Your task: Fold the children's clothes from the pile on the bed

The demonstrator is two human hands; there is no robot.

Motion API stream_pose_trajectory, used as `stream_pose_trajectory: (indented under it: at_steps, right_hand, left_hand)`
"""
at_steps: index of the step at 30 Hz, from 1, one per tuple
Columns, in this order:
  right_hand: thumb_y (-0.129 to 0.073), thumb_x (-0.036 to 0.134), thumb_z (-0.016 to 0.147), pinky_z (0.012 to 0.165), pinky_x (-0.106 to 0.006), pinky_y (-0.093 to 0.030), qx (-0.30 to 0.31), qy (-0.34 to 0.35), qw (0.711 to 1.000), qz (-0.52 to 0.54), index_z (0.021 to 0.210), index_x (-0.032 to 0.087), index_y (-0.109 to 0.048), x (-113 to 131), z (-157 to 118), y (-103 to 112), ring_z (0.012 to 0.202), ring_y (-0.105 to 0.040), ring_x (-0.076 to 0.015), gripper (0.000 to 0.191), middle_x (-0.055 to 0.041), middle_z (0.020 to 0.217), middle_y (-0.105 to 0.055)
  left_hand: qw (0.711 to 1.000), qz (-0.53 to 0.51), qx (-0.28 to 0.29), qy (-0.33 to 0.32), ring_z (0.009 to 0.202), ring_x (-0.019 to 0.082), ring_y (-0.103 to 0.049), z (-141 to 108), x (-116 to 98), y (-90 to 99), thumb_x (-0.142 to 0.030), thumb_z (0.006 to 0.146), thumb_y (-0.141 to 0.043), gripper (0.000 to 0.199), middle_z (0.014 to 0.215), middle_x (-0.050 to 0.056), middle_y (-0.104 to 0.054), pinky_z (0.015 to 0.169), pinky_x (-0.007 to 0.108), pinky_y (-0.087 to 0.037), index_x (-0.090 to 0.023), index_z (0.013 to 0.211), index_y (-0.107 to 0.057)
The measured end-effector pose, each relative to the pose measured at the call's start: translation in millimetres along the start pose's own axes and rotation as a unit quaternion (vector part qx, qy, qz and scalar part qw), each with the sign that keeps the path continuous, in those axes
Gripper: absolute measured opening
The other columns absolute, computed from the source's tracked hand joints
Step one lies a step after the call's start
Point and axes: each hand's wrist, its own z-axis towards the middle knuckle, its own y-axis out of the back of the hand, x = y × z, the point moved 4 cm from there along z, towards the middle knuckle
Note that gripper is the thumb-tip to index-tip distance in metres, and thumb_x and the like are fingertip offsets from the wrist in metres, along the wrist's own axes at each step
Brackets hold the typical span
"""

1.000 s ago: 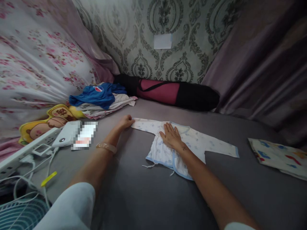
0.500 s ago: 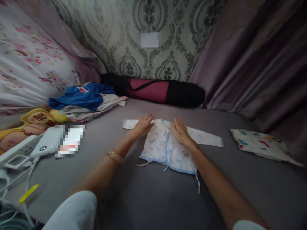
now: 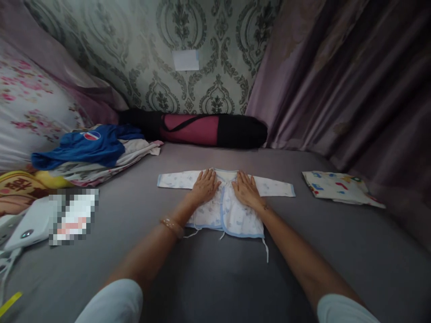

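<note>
A small white shirt (image 3: 235, 217) with blue edging and tie strings lies front up on the grey sheet (image 3: 215, 278), both sleeves spread out to the sides. My left hand (image 3: 204, 186) rests flat on the upper left of its front, fingers extended. On the upper right of the front lies my right hand (image 3: 246, 189), its fingers slightly apart. Neither hand grips the cloth. The shirt's neckline shows between and above my fingertips.
Along the patterned wall lies a black and red bag (image 3: 191, 130). A blue garment (image 3: 87, 146) tops a pile at left, near a white device (image 3: 35, 222) with cables. Folded printed cloth (image 3: 340, 186) lies at right.
The view has shifted, moving the surroundings mostly leftward. My left hand has moved inward from the left shoulder onto the shirt's front; my right hand stays on the right side. The left sleeve lies more exposed.
</note>
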Motion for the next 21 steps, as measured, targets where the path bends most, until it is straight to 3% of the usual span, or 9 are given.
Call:
stream_pose_trajectory:
  at_steps: [7,11,15,18,21]
  right_hand:
    - [-0.02,0.046,0.097,0.119,-0.046,-0.012,0.004,-0.003,1.0,0.016,0.151,0.013,-0.035,-0.1,-3.3,-8.9,0.147,-0.02,-0.0277,0.065,-0.0168,0.157,-0.027]
    - [-0.019,0.041,0.097,0.119,-0.05,-0.015,0.008,-0.008,1.0,0.006,0.149,0.004,-0.033,-3.3,-2.2,4.0,0.146,-0.024,-0.0298,0.065,-0.0188,0.156,-0.029]
    - [-0.017,0.042,0.098,0.119,-0.052,-0.01,-0.018,-0.026,0.999,-0.008,0.149,0.001,-0.031,-18.4,-3.2,17.9,0.147,-0.02,-0.0305,0.067,-0.0198,0.156,-0.028]
    - [-0.016,0.043,0.097,0.119,-0.052,-0.013,0.001,-0.05,0.998,-0.022,0.149,-0.001,-0.033,-30.3,-6.2,13.8,0.146,-0.023,-0.0308,0.07,-0.0199,0.156,-0.03]
    - [-0.015,0.043,0.096,0.118,-0.053,-0.016,0.019,-0.063,0.998,-0.018,0.149,-0.001,-0.032,-35.7,-8.8,4.2,0.146,-0.023,-0.0304,0.071,-0.019,0.156,-0.029]
  left_hand:
    - [1.0,0.005,0.021,0.011,0.144,0.028,-0.031,-3.5,1.9,-15.3,-0.045,0.1,-0.024,0.06,0.153,0.018,-0.036,0.118,0.045,-0.024,-0.009,0.146,-0.039]
    - [1.0,-0.008,0.011,0.016,0.143,0.027,-0.032,-0.4,6.9,-3.8,-0.045,0.101,-0.024,0.059,0.153,0.017,-0.037,0.117,0.046,-0.024,-0.011,0.146,-0.039]
    - [0.996,-0.014,0.001,0.091,0.145,0.027,-0.028,-1.0,28.0,8.5,-0.043,0.102,-0.02,0.061,0.154,0.019,-0.033,0.119,0.045,-0.021,-0.005,0.148,-0.035]
    - [0.991,-0.011,0.02,0.131,0.144,0.03,-0.03,-6.2,40.9,3.7,-0.043,0.101,-0.022,0.063,0.153,0.021,-0.035,0.117,0.046,-0.024,-0.001,0.146,-0.036]
    - [0.99,-0.01,0.024,0.135,0.144,0.029,-0.031,-10.9,44.1,-4.8,-0.043,0.101,-0.023,0.061,0.153,0.019,-0.035,0.116,0.046,-0.025,-0.007,0.148,-0.036]
